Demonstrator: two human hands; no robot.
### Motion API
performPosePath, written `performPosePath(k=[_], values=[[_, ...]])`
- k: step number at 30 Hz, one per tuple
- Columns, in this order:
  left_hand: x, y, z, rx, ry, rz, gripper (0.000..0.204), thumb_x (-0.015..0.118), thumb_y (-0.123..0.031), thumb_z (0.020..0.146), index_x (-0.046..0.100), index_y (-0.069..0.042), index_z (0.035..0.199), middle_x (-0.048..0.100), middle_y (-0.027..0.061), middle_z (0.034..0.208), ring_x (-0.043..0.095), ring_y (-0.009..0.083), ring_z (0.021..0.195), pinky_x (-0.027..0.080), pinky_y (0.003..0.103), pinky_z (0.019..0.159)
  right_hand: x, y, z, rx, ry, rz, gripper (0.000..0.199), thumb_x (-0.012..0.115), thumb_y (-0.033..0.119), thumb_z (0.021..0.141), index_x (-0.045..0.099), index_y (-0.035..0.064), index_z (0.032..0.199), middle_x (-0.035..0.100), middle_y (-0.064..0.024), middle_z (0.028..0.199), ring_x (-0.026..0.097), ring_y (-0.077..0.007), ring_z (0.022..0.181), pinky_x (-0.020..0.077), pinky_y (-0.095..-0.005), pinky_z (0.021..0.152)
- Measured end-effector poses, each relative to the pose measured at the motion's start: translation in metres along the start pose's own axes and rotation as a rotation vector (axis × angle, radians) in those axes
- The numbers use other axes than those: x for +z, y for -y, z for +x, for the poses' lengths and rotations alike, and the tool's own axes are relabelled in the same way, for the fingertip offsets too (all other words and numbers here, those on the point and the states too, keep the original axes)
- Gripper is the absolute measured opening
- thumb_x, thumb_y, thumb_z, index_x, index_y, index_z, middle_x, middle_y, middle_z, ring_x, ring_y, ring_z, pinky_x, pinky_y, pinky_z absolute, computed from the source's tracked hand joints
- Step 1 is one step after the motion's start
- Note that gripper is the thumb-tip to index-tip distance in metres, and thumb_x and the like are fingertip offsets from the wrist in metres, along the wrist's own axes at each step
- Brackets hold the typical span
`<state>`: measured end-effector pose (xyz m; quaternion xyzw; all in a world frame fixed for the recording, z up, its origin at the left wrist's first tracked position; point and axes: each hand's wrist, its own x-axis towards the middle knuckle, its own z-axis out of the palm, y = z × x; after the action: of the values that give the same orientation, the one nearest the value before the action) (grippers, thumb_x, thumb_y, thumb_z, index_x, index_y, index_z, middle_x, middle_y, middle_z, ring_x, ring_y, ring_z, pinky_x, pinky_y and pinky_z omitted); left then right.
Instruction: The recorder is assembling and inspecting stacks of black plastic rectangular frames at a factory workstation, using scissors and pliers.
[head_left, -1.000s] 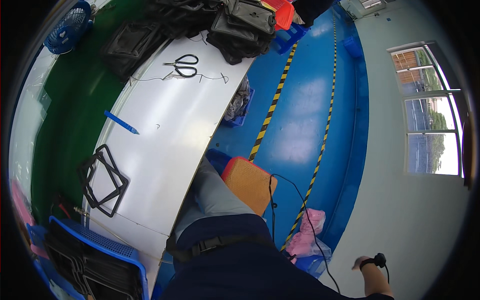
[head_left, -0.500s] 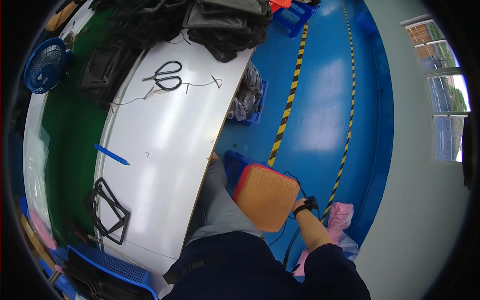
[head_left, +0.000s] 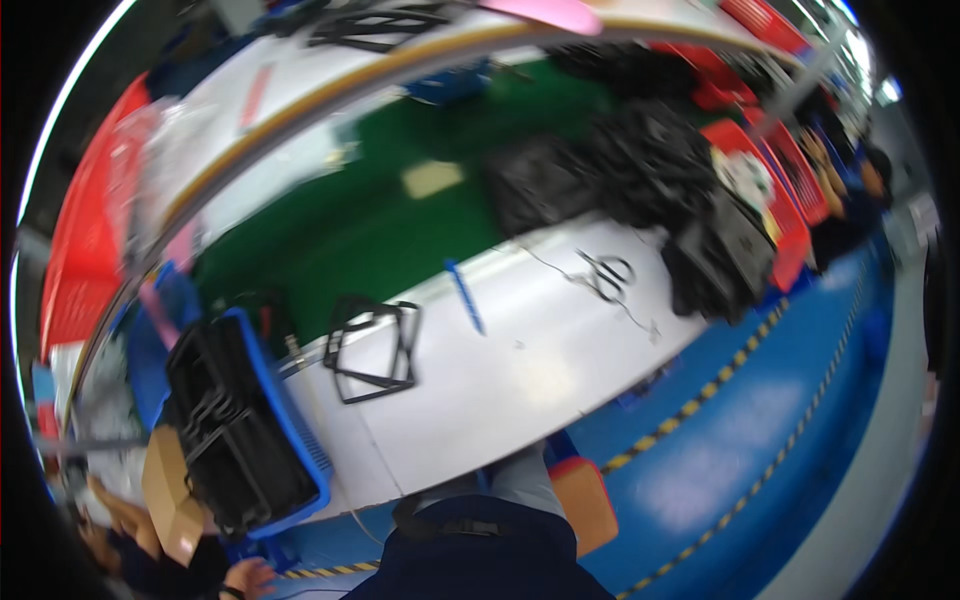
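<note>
In the lower left corner my left hand (head_left: pixel 250 577) shows blurred, a dark band at its wrist. Its fingers look apart and nothing shows in them. Nearest to it is a blue basket (head_left: pixel 312 462) filled with black frame-like parts (head_left: pixel 240 430). My right hand is out of view. On the white table (head_left: pixel 530 380) ahead of me lie black rectangular frames (head_left: pixel 375 380), overlapping one another. Right of them rests a blue pen (head_left: pixel 465 297). Farther right are black-handled scissors (head_left: pixel 607 275) with thin dark cord beside them.
A pile of black pieces (head_left: pixel 650 160) covers the table's right end. Red crates (head_left: pixel 790 170) stand beyond it. At the lower left, a co-worker (head_left: pixel 150 540) is beside a cardboard box (head_left: pixel 170 490). A red-rimmed stool (head_left: pixel 585 505) stands by my legs. Green flooring (head_left: pixel 390 180) lies behind the table.
My view has swung left, bringing the full blue basket and the co-worker into sight. My right hand, earlier low beside the stool, has left the picture. My left hand now shows at lower left.
</note>
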<state>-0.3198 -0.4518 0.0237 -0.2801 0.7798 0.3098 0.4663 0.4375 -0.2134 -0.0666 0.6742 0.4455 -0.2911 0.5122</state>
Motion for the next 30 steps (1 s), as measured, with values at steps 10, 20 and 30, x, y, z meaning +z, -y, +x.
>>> performPosePath(k=[10,20,30], values=[[-0.141,-0.06,-0.138,0.429,-0.617,-0.316,0.026,0.059,-0.029,0.08,0.056,-0.012,0.099,0.059,0.0045,0.085,0.061,0.0186,0.071,0.05,0.039,0.06,-0.354,0.08,0.042,-0.456,-0.862,-0.193,0.047,0.05,0.041,0.089,0.066,-0.0031,0.086,0.065,-0.0224,0.083,0.063,-0.0365,0.077,0.0494,-0.0433,0.069],[-0.055,-0.074,0.052,0.656,-0.396,0.15,0.05,0.054,-0.043,0.088,0.054,-0.005,0.121,0.061,0.0101,0.108,0.06,0.0245,0.095,0.05,0.043,0.078,-0.365,0.452,-0.24,-1.605,-0.642,0.273,0.019,0.061,0.014,0.086,0.065,-0.0005,0.097,0.066,-0.0155,0.084,0.066,-0.0241,0.081,0.0528,-0.0319,0.07],[0.067,-0.061,0.057,0.587,0.395,-0.994,0.021,0.052,-0.018,0.094,0.056,-0.004,0.11,0.063,0.0018,0.092,0.062,0.0111,0.083,0.052,0.027,0.075,-0.236,0.584,-0.238,-1.408,0.219,0.581,0.027,0.055,0.017,0.091,0.056,-0.0033,0.109,0.062,-0.0055,0.09,0.057,-0.0116,0.076,0.0466,-0.024,0.066]])
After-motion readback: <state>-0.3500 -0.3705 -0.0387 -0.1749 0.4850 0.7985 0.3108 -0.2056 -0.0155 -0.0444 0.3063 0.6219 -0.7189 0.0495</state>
